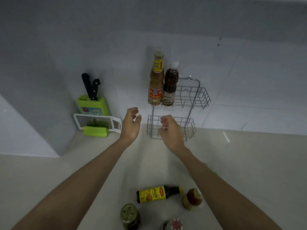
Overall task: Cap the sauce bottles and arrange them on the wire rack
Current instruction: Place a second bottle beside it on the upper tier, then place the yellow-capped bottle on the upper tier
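Observation:
A two-tier wire rack [198,97] hangs on the tiled wall. In its upper basket, at the left end, stand a tall brown sauce bottle [156,78] with a yellow label and a dark bottle [170,85] with a white cap. The lower basket holds nothing. My left hand [131,125] hovers just left of the rack, fingers apart and empty. In front of the lower basket, my right hand [171,130] is also empty with curled, parted fingers. On the counter near me lie a dark bottle with a yellow label [156,194] on its side, an orange-brown bottle [192,199], a green-lidded jar [130,216] and a red-and-white lidded jar [174,224].
A green knife block [93,103] with two black-handled knives stands in the left corner. A white and green grater [98,124] leans in front of it. The pale counter [249,163] runs to the tiled wall.

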`<state>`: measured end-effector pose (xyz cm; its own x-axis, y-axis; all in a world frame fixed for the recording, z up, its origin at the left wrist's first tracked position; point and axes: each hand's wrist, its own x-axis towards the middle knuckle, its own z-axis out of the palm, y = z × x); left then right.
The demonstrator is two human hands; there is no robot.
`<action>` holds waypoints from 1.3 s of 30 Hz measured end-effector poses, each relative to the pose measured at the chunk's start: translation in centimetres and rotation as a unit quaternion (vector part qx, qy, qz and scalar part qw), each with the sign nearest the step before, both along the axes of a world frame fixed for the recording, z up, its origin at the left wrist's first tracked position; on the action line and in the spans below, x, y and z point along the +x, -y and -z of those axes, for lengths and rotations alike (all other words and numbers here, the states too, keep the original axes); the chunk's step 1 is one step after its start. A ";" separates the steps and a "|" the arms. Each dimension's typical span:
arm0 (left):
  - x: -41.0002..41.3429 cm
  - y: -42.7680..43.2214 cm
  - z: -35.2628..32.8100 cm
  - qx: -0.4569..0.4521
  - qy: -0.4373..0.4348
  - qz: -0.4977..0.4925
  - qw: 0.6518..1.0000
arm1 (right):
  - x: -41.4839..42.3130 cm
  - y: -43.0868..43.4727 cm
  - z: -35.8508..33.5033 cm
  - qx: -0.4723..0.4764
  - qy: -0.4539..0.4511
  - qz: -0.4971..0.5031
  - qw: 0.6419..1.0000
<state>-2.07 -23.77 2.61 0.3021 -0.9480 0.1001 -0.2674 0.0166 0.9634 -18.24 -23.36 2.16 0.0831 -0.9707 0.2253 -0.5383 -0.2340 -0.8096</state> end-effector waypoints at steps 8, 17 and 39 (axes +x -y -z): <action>2.7 -7.7 8.8 0.193 0.068 0.094 0.974 | -1.7 -7.2 10.6 0.277 -0.485 -0.325 0.763; 3.0 -11.2 11.8 0.245 0.069 0.119 0.960 | -3.2 -9.6 11.7 0.156 -0.564 -0.294 0.756; 3.0 -6.6 7.3 0.173 0.011 0.067 0.983 | -4.4 -1.8 0.5 0.222 0.187 -0.118 0.950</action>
<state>0.96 -17.14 -4.65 0.1727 -0.9577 -0.2302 -0.3063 -0.2743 0.9116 -22.64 -21.58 1.69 0.3056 -0.9410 -0.1452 -0.1692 0.0964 -0.9809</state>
